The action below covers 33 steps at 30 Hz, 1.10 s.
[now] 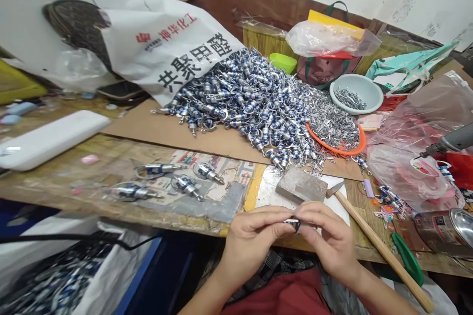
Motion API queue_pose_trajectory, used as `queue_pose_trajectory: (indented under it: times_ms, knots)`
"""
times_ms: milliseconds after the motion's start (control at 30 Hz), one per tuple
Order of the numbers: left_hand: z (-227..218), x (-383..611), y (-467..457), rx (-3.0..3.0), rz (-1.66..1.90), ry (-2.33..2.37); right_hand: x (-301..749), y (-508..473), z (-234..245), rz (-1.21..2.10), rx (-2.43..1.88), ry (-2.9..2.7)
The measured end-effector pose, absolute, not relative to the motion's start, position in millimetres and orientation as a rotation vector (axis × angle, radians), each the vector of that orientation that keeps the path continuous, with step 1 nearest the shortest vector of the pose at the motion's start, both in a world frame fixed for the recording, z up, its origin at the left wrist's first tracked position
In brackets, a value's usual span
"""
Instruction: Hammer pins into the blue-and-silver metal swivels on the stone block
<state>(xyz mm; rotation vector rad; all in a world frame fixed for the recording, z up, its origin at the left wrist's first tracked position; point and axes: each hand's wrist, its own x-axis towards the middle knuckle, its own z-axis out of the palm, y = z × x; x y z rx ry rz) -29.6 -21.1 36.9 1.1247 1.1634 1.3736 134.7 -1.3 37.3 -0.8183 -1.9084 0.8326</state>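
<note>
My left hand [254, 238] and my right hand [328, 238] meet at the table's front edge, fingers pinched from both sides on one small metal clasp part [293, 223]. Just beyond them lies a flat grey metal block [301, 186] on white paper. A hammer [377, 246] with a wooden handle lies to the right of the block. Several finished blue-and-silver clasps [185, 184] lie apart on the table to the left. A big heap of the same clasps [251, 96] covers the cardboard further back.
An orange dish [342, 150] holds small silver pieces; a pale bowl [356, 93] holds pins. A printed white sack [166, 44] lies at the back left, plastic bags [417, 157] and a metal can [443, 231] at the right, a white box [48, 138] at the left.
</note>
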Motion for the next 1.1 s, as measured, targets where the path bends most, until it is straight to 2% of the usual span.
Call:
queue_pose_trajectory:
  times_ms: [133, 267, 433, 667, 933, 1100]
  knots:
    - [40, -31, -22, 1.029, 1.329, 1.117, 148, 0, 41, 0.203, -0.530, -2.283]
    - [41, -30, -24, 1.190, 1.254, 1.171, 157, 5, 50, 0.005, -0.393, -2.483]
    - [41, -29, -25, 1.237, 1.215, 1.137, 156, 4, 45, 0.110, -0.499, -2.396]
    - [36, -20, -32, 0.928, 1.164, 1.059, 165, -9, 28, 0.332, -0.666, -2.364]
    - [21, -10, -70, 0.745, 1.170, 1.056, 172, -17, 28, 0.453, -0.472, -2.513]
    - [10, -28, -114, 0.558, 1.096, 1.343, 134, -36, 5, 0.584, -0.400, -2.465]
